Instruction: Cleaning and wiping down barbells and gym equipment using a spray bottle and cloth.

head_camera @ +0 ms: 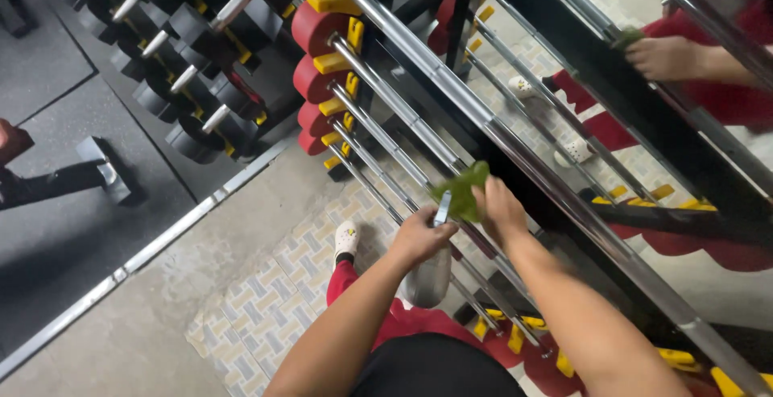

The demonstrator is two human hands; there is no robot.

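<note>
While green crumpled cloth (462, 191) presses against long chrome steel bar (419, 127) on rack, right hand (501, 210) clamped round cloth, fingers closed, likely to rub metal. Left hand (420, 236) just beside it, nearer left, closed on grey plastic spray bottle (429, 272), bottle hanging below fist, nozzle up toward cloth — probably kept close for wetting. Hands nearly together, cloth between and slightly far of them. Red round weight plates (316, 59) cap bar ends far left. Black dumbbells (189, 51) racked beyond, far left.
</note>
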